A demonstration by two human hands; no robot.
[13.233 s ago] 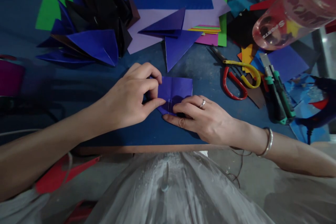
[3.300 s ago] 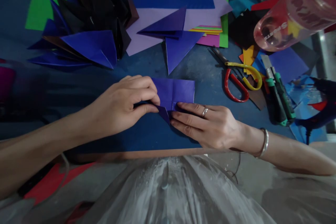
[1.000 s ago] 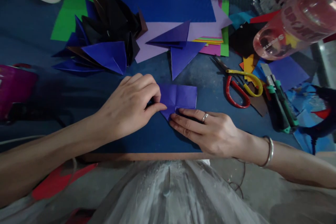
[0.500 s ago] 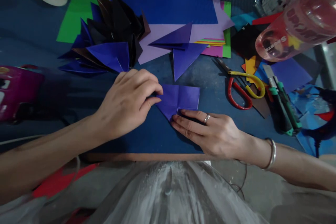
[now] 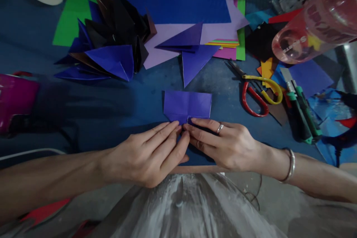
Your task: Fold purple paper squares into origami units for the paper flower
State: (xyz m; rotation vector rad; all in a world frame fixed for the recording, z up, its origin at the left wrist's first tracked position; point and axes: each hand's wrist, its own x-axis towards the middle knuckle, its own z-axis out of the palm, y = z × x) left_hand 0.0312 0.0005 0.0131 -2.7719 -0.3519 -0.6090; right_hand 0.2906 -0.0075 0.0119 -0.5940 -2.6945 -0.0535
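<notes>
A folded purple paper (image 5: pixel 187 105) lies flat on the blue table (image 5: pixel 111 111) near its front edge. My left hand (image 5: pixel 150 152) has its fingers stretched out flat, with the fingertips pressing the paper's lower point. Opposite it, my right hand (image 5: pixel 220 143), wearing a ring and a bracelet, lies flat too, fingertips on the same lower edge. The fingertips of both hands almost touch. Neither hand grips anything.
A fan of folded purple and black paper pieces (image 5: pixel 108 44) sits at the back left. Two more purple folded pieces (image 5: pixel 189 50) lie on coloured sheets (image 5: pixel 223 26). Red and yellow scissors (image 5: pixel 258 89), a green cutter (image 5: pixel 299 109) and a pink bottle (image 5: pixel 315 22) lie right.
My left hand left the paper's left side, where it was pinching a fold, and came down to the lower point with fingers flat. The right hand stayed put.
</notes>
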